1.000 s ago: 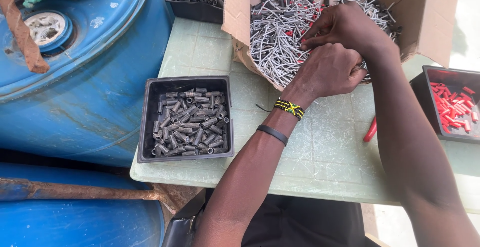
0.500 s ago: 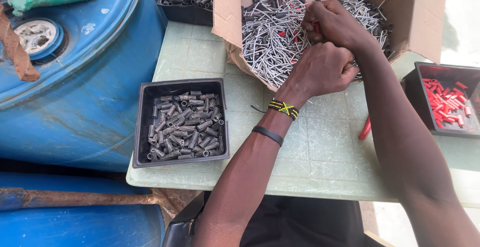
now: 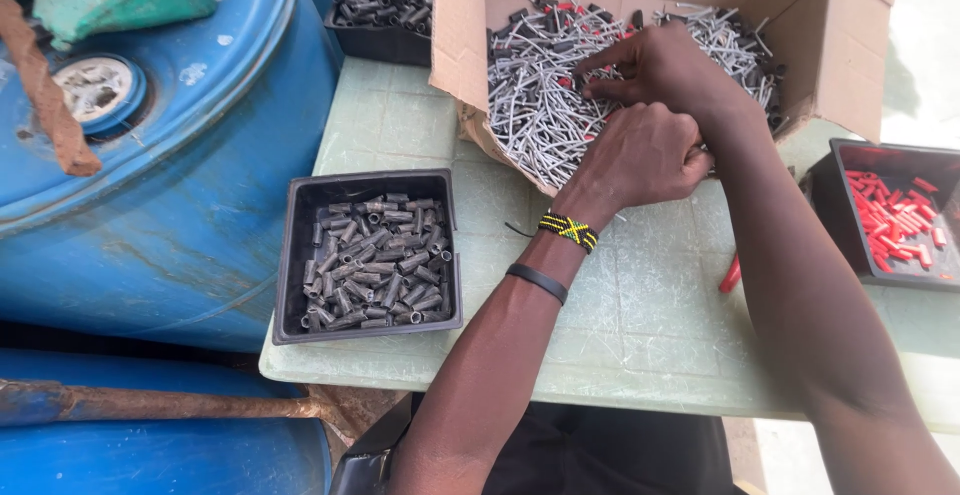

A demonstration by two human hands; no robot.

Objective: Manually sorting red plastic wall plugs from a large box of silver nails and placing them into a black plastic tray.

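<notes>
A blue drum [image 3: 180, 185] stands well to the left of the fingers, beside the pale green counter [image 3: 640, 315]. On the counter, the open cardboard box [image 3: 830, 45] holds a heap of thin, bent silver metal pins [image 3: 545, 120], mixed with small black sleeves and a few red ones. A black tray of dark metal sleeves [image 3: 370, 255] sits on the counter to the lower left of the fingers; another black tray of red sleeves [image 3: 885, 220] sits to their right, and a third tray of dark sleeves [image 3: 385, 0] lies beyond the box's left flap.

Against half a second ago, the right hand has opened from a closed bunch and stretched leftward over the heap, and the box sits a little further to the right in view.

The right hand [image 3: 665, 70] lies inside the box, its fingers [image 3: 600, 65] loosely spread, tips touching the pins. The left hand [image 3: 640, 155] rests at the box's near edge, fingers curled in; whether they grip anything I cannot tell. A single red sleeve [image 3: 731, 275] lies on the counter below the right forearm.
</notes>
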